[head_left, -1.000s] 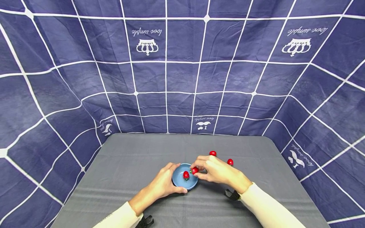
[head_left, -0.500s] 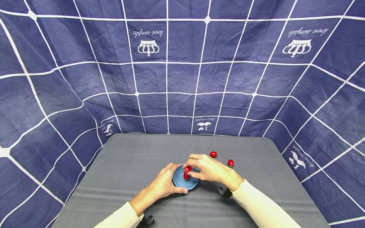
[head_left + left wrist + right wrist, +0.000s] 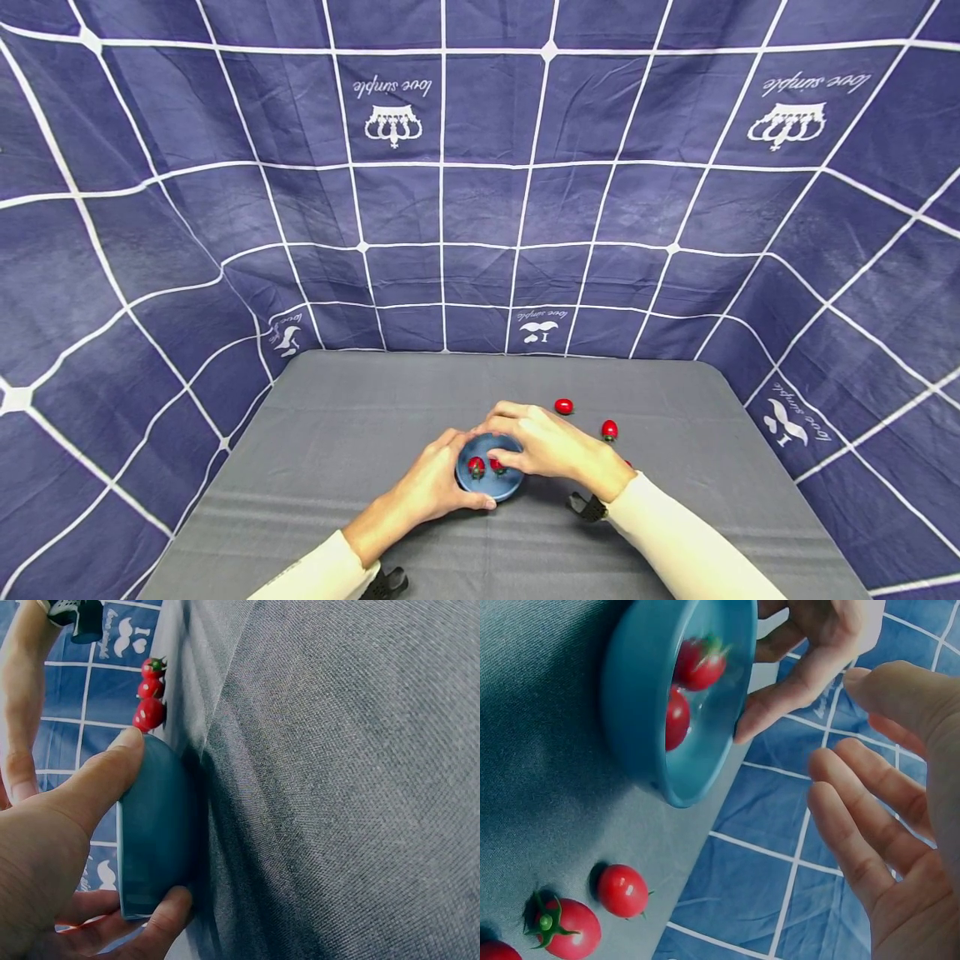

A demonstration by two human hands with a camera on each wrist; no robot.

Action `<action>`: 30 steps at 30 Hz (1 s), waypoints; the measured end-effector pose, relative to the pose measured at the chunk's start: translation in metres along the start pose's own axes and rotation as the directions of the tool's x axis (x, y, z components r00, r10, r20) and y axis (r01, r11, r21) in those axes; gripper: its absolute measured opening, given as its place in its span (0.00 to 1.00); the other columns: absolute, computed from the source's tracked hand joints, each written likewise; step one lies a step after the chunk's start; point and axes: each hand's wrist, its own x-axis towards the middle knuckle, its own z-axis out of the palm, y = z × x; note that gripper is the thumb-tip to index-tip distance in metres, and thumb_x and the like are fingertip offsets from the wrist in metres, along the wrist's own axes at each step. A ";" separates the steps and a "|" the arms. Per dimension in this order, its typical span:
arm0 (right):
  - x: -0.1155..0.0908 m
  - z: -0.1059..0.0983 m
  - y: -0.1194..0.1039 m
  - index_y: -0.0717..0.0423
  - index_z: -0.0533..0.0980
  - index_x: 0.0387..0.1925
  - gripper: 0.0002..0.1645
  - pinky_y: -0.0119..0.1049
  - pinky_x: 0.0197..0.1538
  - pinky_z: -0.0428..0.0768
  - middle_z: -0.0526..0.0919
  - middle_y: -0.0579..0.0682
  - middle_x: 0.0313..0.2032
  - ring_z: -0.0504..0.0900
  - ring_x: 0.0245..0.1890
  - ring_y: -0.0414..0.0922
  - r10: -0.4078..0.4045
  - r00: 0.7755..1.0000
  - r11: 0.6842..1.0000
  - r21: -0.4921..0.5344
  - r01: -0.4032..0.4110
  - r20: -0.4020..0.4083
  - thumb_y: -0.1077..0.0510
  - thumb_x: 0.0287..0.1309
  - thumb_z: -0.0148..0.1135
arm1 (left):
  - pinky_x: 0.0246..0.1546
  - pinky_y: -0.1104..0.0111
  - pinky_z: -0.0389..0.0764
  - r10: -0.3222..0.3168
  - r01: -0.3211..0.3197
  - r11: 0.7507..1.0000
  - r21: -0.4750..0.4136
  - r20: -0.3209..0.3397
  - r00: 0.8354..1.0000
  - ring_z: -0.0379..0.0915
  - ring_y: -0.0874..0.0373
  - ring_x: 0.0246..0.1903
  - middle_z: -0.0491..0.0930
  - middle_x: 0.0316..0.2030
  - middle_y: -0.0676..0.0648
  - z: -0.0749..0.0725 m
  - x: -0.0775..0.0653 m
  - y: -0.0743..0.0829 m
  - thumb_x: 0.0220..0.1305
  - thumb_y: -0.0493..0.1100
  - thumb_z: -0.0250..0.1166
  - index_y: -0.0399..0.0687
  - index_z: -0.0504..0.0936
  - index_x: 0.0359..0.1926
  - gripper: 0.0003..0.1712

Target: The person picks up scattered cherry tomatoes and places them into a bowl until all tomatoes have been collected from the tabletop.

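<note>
The blue bowl (image 3: pixel 482 492) stands on the grey cloth, gripped by my left hand (image 3: pixel 427 486) with the thumb at its near rim and the fingers round the far side. Two red cherry tomatoes lie inside: one tomato (image 3: pixel 476 467) on the left, the other tomato (image 3: pixel 497 467) partly hidden under my right hand (image 3: pixel 538 442). The right wrist view shows both the upper tomato (image 3: pixel 701 664) and the lower tomato (image 3: pixel 676 720) touching the bowl's inside. My right hand hovers over the bowl's right side, its fingers apart and holding nothing.
To the right on the table (image 3: pixel 360 408) lie more cherry tomatoes: one tomato (image 3: pixel 564 406) at the back, one tomato (image 3: pixel 609 430) nearer, and one tomato (image 3: pixel 628 463) mostly behind the right wrist. A navy cloth (image 3: pixel 480 200) with white lines rises behind and at both sides.
My right hand has carried a cherry tomato left over the bowl and let go of it inside. The first tomato has shifted left. My left hand keeps its grip on the bowl.
</note>
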 end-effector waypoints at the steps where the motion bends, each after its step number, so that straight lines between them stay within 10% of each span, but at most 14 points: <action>1: 0.000 0.000 0.000 0.49 0.90 0.63 0.21 0.34 0.62 0.92 0.91 0.45 0.55 0.95 0.53 0.43 0.003 1.000 1.000 -0.001 -0.003 -0.003 0.55 0.73 0.82 | 0.64 0.53 0.91 0.002 -0.002 1.000 -0.001 0.000 1.000 0.90 0.45 0.58 0.87 0.61 0.42 0.000 0.000 0.000 0.42 0.61 0.99 0.37 0.82 0.75 0.64; 30: -0.032 -0.012 0.014 0.36 0.90 0.66 0.27 0.39 0.55 0.92 0.90 0.36 0.59 0.89 0.52 0.36 0.146 0.989 0.985 -0.091 -0.145 0.003 0.45 0.68 0.84 | 0.67 0.51 0.90 -0.010 0.010 1.000 0.002 -0.006 1.000 0.89 0.44 0.61 0.87 0.63 0.41 0.002 0.001 0.001 0.41 0.60 1.00 0.32 0.81 0.76 0.66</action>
